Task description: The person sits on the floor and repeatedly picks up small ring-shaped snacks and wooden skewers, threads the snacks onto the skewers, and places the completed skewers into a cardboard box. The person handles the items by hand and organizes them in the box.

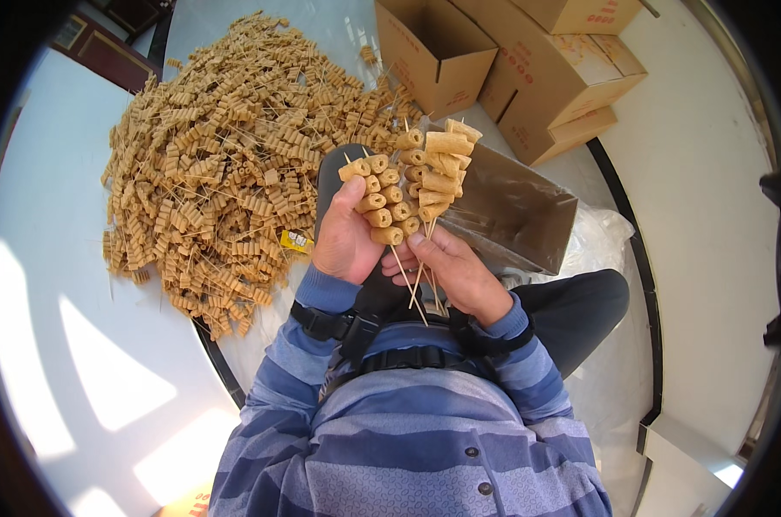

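Observation:
My left hand [347, 234] is closed around skewers of rolled tan food pieces [378, 200], two of them side by side with their points up. My right hand [457, 269] pinches the bare sticks of another bunch of skewers [442, 172], which fan out upward beside the first ones. The lower sticks of the two bunches cross just below my fingers. Both bunches are held above my lap, close together. How many skewers are in the right bunch is hard to make out, since they overlap.
A large heap of similar skewers [227, 155] spreads over the floor at the left, with a small yellow packet [296, 240] at its edge. An open carton [519, 207] with a plastic liner stands just right of my hands. More cardboard boxes [537, 65] are stacked behind it.

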Demonstrator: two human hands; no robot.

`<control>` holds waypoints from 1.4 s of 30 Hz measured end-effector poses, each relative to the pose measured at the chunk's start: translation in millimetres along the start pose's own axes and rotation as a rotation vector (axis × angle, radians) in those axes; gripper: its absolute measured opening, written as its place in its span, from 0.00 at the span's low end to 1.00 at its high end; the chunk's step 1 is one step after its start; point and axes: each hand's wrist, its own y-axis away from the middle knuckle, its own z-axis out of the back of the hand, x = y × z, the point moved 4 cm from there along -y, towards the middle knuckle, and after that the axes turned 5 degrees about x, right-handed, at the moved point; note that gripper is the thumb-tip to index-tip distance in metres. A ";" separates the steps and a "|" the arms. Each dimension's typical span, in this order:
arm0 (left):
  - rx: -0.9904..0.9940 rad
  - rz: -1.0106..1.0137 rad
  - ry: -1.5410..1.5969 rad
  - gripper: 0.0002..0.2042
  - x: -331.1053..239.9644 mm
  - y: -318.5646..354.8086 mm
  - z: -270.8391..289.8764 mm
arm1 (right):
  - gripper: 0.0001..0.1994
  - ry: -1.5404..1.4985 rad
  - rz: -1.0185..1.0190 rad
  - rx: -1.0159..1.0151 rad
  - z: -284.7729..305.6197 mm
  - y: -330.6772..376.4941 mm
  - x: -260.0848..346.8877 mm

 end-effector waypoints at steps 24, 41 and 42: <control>-0.011 -0.042 0.209 0.29 -5.9 16.1 16.2 | 0.20 -0.032 -0.186 0.143 -13.4 18.6 10.0; -0.075 0.050 0.070 0.30 10.3 34.1 40.3 | 0.22 0.434 -0.094 -0.130 -16.8 7.8 -13.1; -0.066 0.047 0.085 0.29 11.0 33.6 41.6 | 0.22 0.426 -0.109 -0.147 -17.1 7.8 -13.8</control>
